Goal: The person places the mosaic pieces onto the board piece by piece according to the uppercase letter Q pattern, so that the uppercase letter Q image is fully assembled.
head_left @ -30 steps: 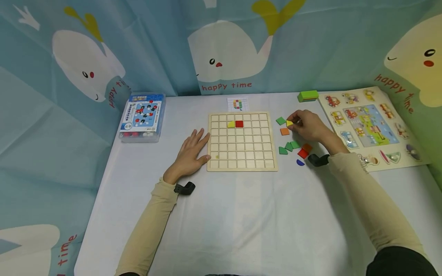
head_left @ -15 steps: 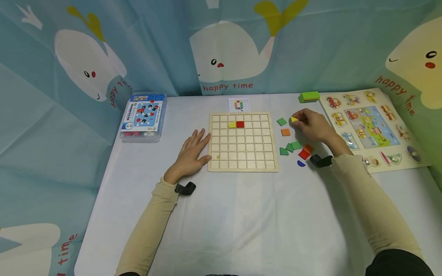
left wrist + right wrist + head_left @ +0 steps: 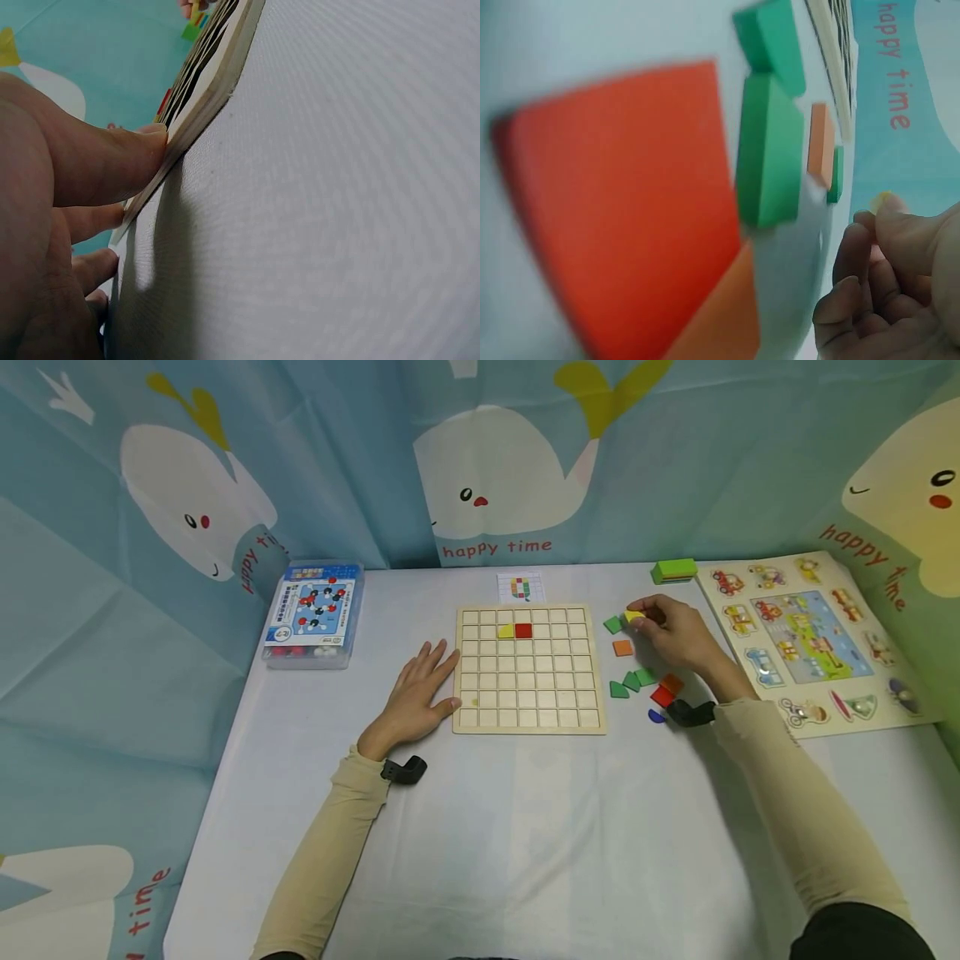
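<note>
A wooden grid board (image 3: 534, 683) lies on the table with a yellow piece (image 3: 506, 631) and a red square (image 3: 523, 631) side by side in its upper cells. My left hand (image 3: 411, 702) rests at the board's left edge, fingers spread; in the left wrist view the thumb (image 3: 112, 161) touches the rim. Between thumb and fingertips my right hand (image 3: 678, 633) pinches a yellow piece (image 3: 633, 616), right of the board, beside a green piece (image 3: 613, 624). In the right wrist view only a bit of that yellow piece (image 3: 885, 201) shows.
Nearer me lie an orange square (image 3: 622, 647), several green pieces (image 3: 632, 681), red (image 3: 662, 696) and blue ones (image 3: 656, 716). A pattern card (image 3: 521, 587) is behind the board, a plastic box (image 3: 311, 616) left, a green stack (image 3: 673, 571) and picture puzzle (image 3: 813, 639) right.
My right hand lifted the yellow piece and drew it rightward, then shifted slightly back left toward the green piece. My left hand has stayed at the board's edge.
</note>
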A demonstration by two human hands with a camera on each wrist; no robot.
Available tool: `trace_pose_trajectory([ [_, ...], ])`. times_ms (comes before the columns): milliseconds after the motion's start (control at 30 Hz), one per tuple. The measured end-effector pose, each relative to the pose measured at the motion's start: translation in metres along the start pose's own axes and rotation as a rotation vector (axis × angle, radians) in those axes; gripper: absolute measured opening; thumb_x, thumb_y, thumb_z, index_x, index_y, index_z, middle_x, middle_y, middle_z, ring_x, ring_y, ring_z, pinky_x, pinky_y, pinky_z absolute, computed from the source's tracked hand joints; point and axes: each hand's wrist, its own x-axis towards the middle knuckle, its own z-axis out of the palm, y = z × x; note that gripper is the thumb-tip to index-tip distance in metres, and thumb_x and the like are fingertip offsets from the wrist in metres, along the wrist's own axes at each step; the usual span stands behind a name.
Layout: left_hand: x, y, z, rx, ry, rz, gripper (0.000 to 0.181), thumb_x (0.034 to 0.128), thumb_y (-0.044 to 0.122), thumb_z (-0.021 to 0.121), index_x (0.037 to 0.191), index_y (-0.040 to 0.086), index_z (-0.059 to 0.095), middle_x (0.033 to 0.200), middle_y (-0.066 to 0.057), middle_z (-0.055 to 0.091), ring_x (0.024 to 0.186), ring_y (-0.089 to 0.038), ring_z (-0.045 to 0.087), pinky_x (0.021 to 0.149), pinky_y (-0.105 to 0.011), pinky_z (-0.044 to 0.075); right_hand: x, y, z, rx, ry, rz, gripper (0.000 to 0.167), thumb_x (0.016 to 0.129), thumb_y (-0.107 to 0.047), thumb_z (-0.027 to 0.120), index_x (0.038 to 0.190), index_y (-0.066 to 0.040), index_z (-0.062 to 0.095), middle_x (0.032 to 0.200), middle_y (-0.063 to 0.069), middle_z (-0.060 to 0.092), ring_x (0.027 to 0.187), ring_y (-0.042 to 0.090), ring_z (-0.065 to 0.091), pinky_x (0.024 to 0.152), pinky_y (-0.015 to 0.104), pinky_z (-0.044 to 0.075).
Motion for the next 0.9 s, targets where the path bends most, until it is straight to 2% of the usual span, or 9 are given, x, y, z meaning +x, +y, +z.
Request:
trace_pose_trajectory([
  [167, -0.001, 0.0, -0.001, -0.002, 0.0, 0.007, 0.079, 0.1041, 0.032, 0.064, 0.169, 0.008, 0.026, 0.179, -0.015, 0.012, 0.167, -0.035, -0.001, 0.134, -0.056, 0.001, 0.002, -0.008, 0.007, 0.008, -0.005, -0.017, 0.04, 0.112, -0.024, 0.055, 0.141, 0.004, 0.056, 0.132, 0.027, 0.062, 0.113, 0.038, 0.059, 0.095, 0.046, 0.048],
  [267, -0.001, 0.0, -0.001, 0.001, -0.003, 0.009, 0.079, 0.1044, 0.032, 0.064, 0.169, 0.008, 0.026, 0.179, -0.015, 0.012, 0.167, -0.035, -0.001, 0.134, -0.056, 0.0, 0.003, -0.014, 0.013, 0.006, -0.019, -0.016, 0.042, 0.112, -0.027, 0.054, 0.141, 0.003, 0.056, 0.131, 0.025, 0.063, 0.113, 0.036, 0.06, 0.09, 0.037, 0.049],
  [367, -0.001, 0.0, -0.001, 0.005, -0.004, 0.009, 0.079, 0.1046, 0.032, 0.064, 0.169, 0.008, 0.026, 0.179, -0.015, 0.011, 0.167, -0.036, -0.001, 0.134, -0.057, 0.0, 0.005, -0.023, 0.019, 0.008, -0.028, -0.04, 0.041, 0.112, -0.027, 0.054, 0.14, 0.003, 0.057, 0.124, 0.025, 0.066, 0.103, 0.033, 0.062, 0.079, 0.027, 0.049],
  [467, -0.001, -0.001, -0.001, 0.006, -0.003, 0.008, 0.078, 0.1049, 0.032, 0.064, 0.169, 0.008, 0.025, 0.179, -0.016, 0.011, 0.167, -0.036, -0.001, 0.134, -0.057, 0.0, 0.008, -0.032, 0.024, 0.007, -0.037, -0.09, 0.038, 0.112, -0.024, 0.055, 0.137, 0.004, 0.058, 0.117, 0.025, 0.067, 0.094, 0.032, 0.061, 0.068, 0.022, 0.045],
  [533, 0.0, -0.001, -0.001, 0.006, -0.002, 0.007, 0.078, 0.1051, 0.033, 0.063, 0.169, 0.008, 0.025, 0.179, -0.016, 0.012, 0.167, -0.036, -0.001, 0.134, -0.057, 0.0, 0.01, -0.04, 0.028, 0.007, -0.043, -0.122, 0.037, 0.111, -0.022, 0.056, 0.136, 0.005, 0.059, 0.117, 0.026, 0.067, 0.094, 0.033, 0.062, 0.068, 0.022, 0.045],
  [633, 0.0, -0.002, 0.0, 0.004, -0.002, 0.006, 0.078, 0.1053, 0.033, 0.063, 0.169, 0.008, 0.025, 0.179, -0.015, 0.012, 0.167, -0.036, -0.001, 0.134, -0.057, 0.001, 0.013, -0.049, 0.034, -0.004, -0.058, -0.15, 0.036, 0.111, -0.02, 0.057, 0.136, 0.005, 0.059, 0.123, 0.026, 0.067, 0.104, 0.034, 0.064, 0.078, 0.025, 0.047],
  [900, 0.0, -0.001, 0.0, -0.001, 0.002, 0.008, 0.078, 0.1051, 0.033, 0.064, 0.169, 0.008, 0.026, 0.179, -0.015, 0.012, 0.167, -0.035, -0.001, 0.134, -0.057, 0.001, 0.023, -0.069, 0.05, 0.021, -0.11, -0.189, 0.034, 0.11, -0.016, 0.057, 0.136, 0.007, 0.059, 0.123, 0.027, 0.066, 0.109, 0.039, 0.065, 0.093, 0.05, 0.052],
])
